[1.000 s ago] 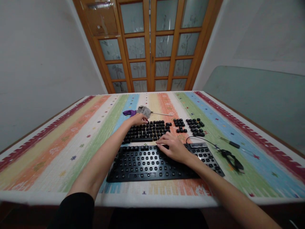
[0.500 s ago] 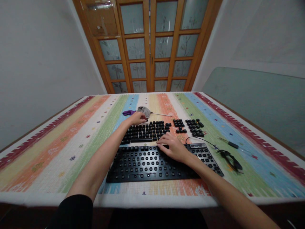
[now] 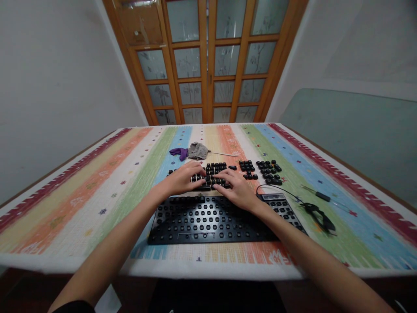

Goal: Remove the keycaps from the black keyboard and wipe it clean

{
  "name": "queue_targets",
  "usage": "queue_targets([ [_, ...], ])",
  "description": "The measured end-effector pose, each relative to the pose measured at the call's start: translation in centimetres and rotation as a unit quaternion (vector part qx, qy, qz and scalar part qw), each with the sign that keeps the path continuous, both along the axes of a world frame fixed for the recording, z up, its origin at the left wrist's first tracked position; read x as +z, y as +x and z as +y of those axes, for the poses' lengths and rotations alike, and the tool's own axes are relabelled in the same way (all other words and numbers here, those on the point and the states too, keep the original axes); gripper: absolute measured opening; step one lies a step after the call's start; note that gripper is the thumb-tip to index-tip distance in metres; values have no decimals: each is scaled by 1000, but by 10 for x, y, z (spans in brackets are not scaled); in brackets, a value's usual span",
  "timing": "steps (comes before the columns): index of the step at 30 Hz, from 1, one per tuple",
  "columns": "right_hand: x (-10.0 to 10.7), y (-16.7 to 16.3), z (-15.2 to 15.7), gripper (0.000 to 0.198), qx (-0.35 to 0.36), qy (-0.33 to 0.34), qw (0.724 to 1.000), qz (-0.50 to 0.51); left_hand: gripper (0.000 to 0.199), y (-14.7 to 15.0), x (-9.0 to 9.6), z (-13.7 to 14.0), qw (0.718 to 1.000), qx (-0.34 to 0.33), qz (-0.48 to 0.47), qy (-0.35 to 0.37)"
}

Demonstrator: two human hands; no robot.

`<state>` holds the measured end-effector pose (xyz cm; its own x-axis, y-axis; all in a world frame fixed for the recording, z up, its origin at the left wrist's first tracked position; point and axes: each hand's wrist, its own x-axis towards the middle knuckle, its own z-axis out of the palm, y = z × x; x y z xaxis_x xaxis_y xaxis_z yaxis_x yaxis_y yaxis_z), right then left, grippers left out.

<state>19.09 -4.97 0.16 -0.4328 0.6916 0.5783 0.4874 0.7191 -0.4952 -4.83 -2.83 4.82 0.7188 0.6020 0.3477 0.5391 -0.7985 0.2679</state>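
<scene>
A black keyboard base [image 3: 200,224] lies near the table's front edge, most of its key posts bare. A few keycaps [image 3: 187,199] sit along its back row at the left. Just behind the base are loose black keycaps [image 3: 216,166], laid out in keyboard order. Over the left part of these keycaps is my left hand [image 3: 180,179], thumb and fingers apart. My right hand [image 3: 237,189] reaches across the base's back edge to the same keycaps, its fingers spread and its thumb low. I make out nothing held in either hand.
A grey cloth [image 3: 197,151] and a purple cloth [image 3: 179,152] lie behind the keycaps, beside a thin metal rod [image 3: 224,153]. More keycaps [image 3: 269,171] are grouped at the right. A coiled cable [image 3: 319,217] and a screwdriver-like tool [image 3: 322,196] lie at the right.
My left hand has come back from beyond the far keycap row, nearer to my right hand, and its fingers have spread. My right hand has shifted slightly forward. The view has tilted a little.
</scene>
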Motion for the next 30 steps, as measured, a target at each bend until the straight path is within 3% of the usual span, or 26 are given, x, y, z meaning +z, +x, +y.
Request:
queue_targets([
  [10, -5, -10, -4, 12, 56, 35, 998, -4, 9, 8, -10, -24, 1000, -6, -16, -14],
  [20, -14, -6, -6, 12, 72, -9, 993, -91, 7, 10, -37, -33, 998, 9, 0, -64],
  [30, -16, -7, -9, 15, 71, -36, 991, -107, 6, 11, -36, -37, 997, 21, 7, -73],
])
